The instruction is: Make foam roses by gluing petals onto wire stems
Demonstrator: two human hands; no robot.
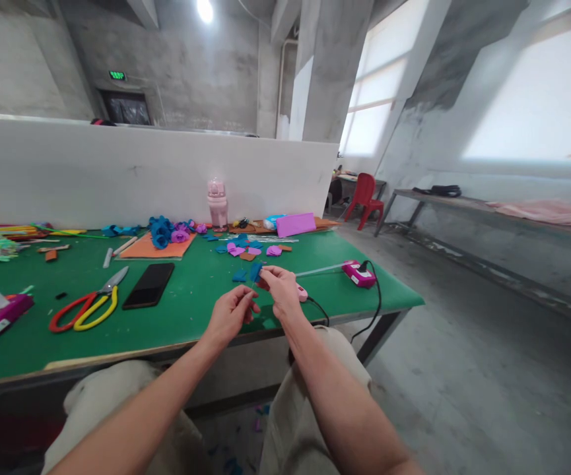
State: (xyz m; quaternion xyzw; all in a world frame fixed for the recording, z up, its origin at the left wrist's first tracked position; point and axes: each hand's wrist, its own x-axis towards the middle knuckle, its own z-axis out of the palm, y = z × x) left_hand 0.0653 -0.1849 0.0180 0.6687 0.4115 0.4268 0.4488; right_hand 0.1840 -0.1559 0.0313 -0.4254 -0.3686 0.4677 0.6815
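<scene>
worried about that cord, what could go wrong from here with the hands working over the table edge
1. The black cord hangs off the green table beside the knee; a snag could drag the pink glue gun down.
2. The blue paper piece, pinched by the right hand near the left hand, could drop to the floor.

Bare concrete walls and a grey concrete floor. Big bright windows on the right, one ceiling lamp lit. A white partition backs the green counter. Red chair further off, long bench along the wall.
</scene>
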